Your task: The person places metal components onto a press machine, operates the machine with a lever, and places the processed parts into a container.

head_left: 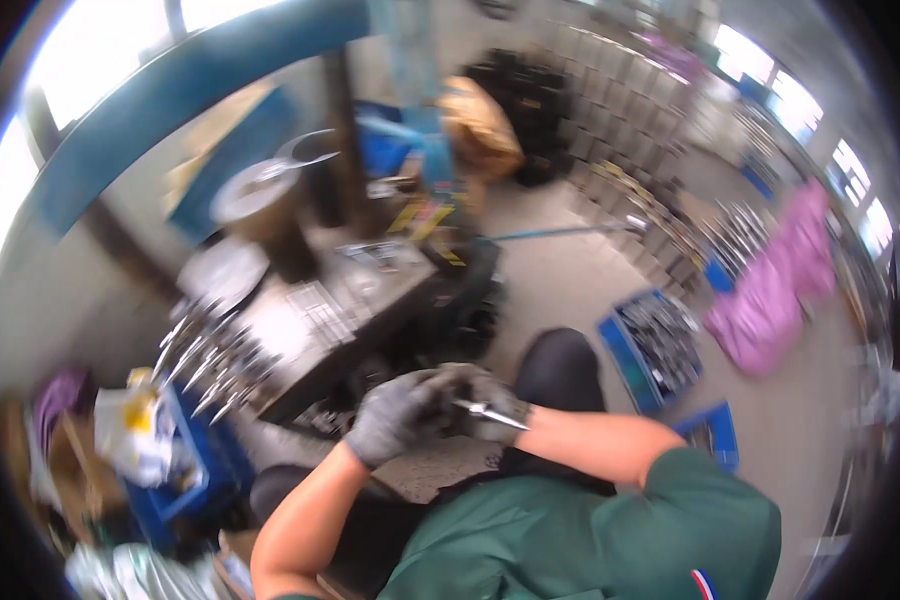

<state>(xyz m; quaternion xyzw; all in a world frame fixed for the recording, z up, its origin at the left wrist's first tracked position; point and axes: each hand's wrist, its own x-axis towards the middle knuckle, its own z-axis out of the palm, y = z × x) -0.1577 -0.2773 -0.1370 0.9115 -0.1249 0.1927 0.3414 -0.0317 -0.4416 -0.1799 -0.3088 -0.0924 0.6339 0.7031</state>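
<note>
The right hand in a grey work glove [490, 408] has its fingers curled in around a slender, shiny, silver metal piece with a tapered end [495, 415], which sticks out from the palm side and slants toward the right wrist. The left hand in a matching grey glove [388, 422] meets it, its fingers bent against the right ones; blur and overlap hide how far they are closed, and I cannot tell whether they hold anything.

Both hands are in front of the person's green short-sleeved shirt [530, 540], near the edge of a dark-sided metal counter [282, 335]. On its near left corner lies a heap of shiny pointed metal rods [225, 365]; farther in are flat rectangular metal pieces [320, 312], with a thick dull-grey cylinder with a pale top [270, 215] behind.

To the right, on the floor, stands a blue rectangular bin [625, 368] filled with small grey metal parts [662, 345], and beyond it slumps a pinkish-purple sack [765, 320]. At lower left is a blue plastic crate [215, 450].
</note>
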